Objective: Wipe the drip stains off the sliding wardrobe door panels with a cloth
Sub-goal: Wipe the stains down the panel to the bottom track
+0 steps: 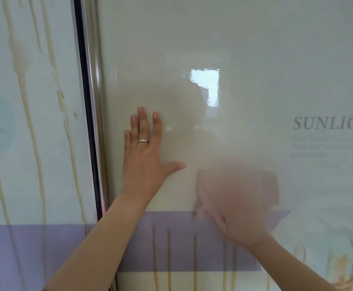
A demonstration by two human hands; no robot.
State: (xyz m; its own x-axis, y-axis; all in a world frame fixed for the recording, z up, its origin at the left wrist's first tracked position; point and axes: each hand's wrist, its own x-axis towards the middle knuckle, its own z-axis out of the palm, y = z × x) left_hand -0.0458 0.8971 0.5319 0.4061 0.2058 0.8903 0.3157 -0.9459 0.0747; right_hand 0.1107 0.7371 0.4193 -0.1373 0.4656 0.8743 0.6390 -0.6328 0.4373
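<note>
The left hand (144, 152) lay flat against the right-hand wardrobe door panel (244, 38), fingers straight and spread a little, thumb stretched out to the right, a ring (143, 141) on one finger; it gripped nothing and simply pressed on the glossy surface just beside the metal door frame (88, 114) that divided the two panels. The right hand (234, 208) was a smear of motion blur lower down and to the right, against the same panel, and a dark squarish shape (270, 185) behind it was probably the cloth, held flat under the palm, though the blur made it impossible to tell how the fingers gripped it. Yellowish drip stains (155, 259) ran down the lilac band (179, 248) and the cream strip below both hands. The area of the panel above the hands looked free of streaks and carried a bright window reflection (206, 85). The left-hand door panel (51, 24) was heavily streaked with long drip stains from top to bottom. Grey lettering reading "SUNLIGH" (331, 123) sat at the right edge of the panel.
</note>
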